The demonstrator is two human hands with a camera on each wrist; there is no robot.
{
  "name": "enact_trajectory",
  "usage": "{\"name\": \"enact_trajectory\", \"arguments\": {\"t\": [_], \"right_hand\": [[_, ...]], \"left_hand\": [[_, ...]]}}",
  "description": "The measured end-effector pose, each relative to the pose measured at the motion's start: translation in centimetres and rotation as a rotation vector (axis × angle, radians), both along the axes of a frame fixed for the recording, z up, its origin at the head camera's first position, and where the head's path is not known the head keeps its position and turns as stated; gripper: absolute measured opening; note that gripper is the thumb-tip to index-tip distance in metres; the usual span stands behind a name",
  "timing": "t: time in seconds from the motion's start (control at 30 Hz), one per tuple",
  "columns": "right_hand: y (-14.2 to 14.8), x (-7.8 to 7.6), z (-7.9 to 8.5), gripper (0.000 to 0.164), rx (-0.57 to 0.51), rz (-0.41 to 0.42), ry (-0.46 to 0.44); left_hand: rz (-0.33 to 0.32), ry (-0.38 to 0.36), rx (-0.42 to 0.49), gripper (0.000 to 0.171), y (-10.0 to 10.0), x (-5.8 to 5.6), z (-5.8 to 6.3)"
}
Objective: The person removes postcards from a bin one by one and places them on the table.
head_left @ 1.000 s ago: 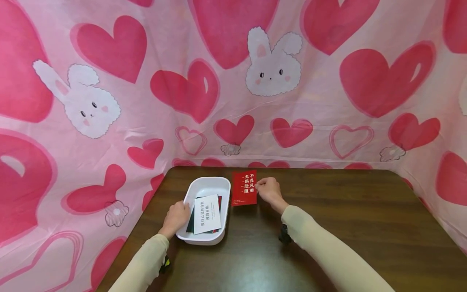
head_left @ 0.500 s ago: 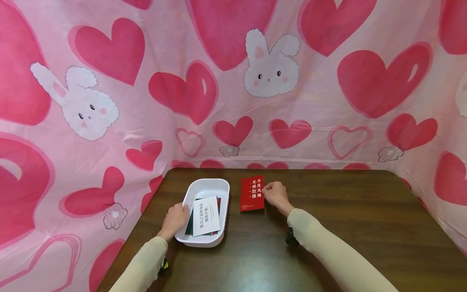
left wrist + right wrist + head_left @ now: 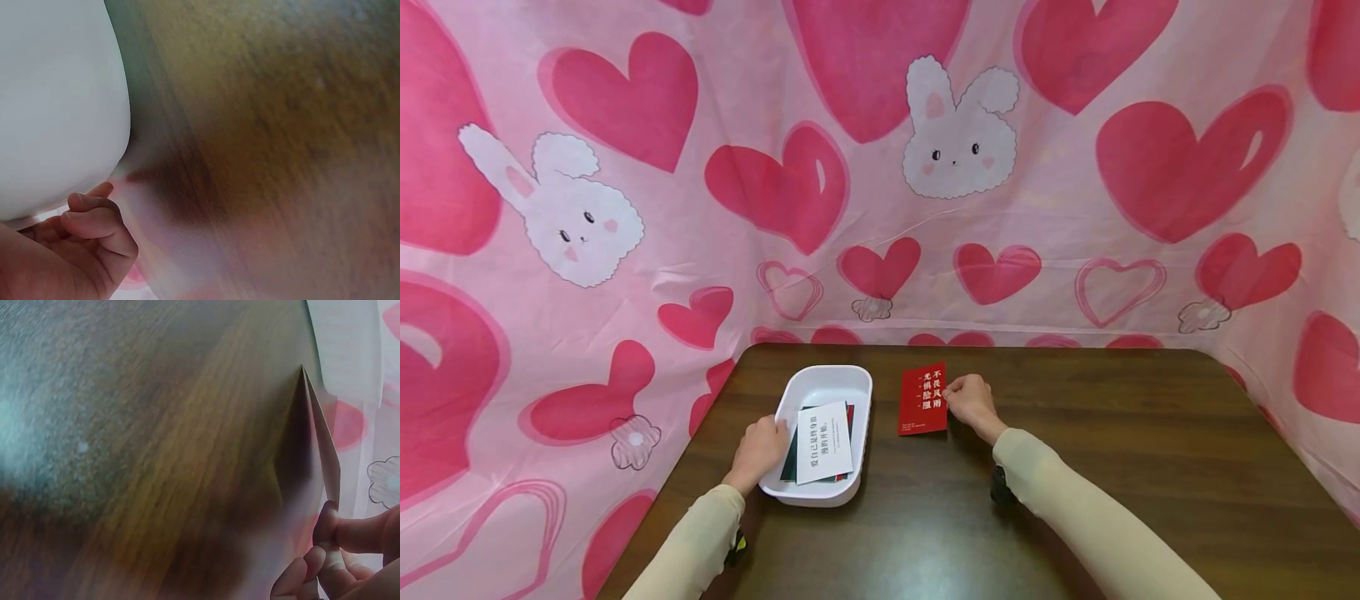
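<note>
My left hand [image 3: 758, 454] grips the left rim of a white plastic tray [image 3: 827, 383]. In the left wrist view, its curled fingers sit at the underside of the tray wall. Inside the tray lies a white card [image 3: 824, 442] with dark printed characters, on top of other cards with dark green and red edges. To the right of the tray, my right hand [image 3: 972, 402] pinches the right edge of a red card [image 3: 922, 400] with white characters. The right wrist view shows this card [image 3: 325, 447] edge-on and tilted, its far corner close to the tabletop, thumb against its near end.
The dark wood table [image 3: 1105, 433] extends to the right and toward the front. A pink cloth [image 3: 1045, 208] with hearts and rabbits hangs behind the table and along its sides. Each wrist bears a dark strapped device beneath the sleeve.
My right hand has drawn the red card to the right, away from the tray's side, and slightly toward me; it barely moves in the last half second. Left hand and tray stay put.
</note>
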State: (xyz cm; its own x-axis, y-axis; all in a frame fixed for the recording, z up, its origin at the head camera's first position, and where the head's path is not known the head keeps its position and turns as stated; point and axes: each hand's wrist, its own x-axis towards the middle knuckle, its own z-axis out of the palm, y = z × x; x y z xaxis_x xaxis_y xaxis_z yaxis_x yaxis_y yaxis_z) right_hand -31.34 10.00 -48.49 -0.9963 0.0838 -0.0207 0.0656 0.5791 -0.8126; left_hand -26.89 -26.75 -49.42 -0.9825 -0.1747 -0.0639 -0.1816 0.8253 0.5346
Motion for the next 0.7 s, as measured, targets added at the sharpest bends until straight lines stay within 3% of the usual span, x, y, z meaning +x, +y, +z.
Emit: {"name": "enact_trajectory", "arguments": {"t": [0.7], "right_hand": [[0.42, -0.68, -0.33, 0.021, 0.141, 0.005, -0.024]], "left_hand": [[0.010, -0.026, 0.020, 0.039, -0.03, -0.02, 0.06]]}}
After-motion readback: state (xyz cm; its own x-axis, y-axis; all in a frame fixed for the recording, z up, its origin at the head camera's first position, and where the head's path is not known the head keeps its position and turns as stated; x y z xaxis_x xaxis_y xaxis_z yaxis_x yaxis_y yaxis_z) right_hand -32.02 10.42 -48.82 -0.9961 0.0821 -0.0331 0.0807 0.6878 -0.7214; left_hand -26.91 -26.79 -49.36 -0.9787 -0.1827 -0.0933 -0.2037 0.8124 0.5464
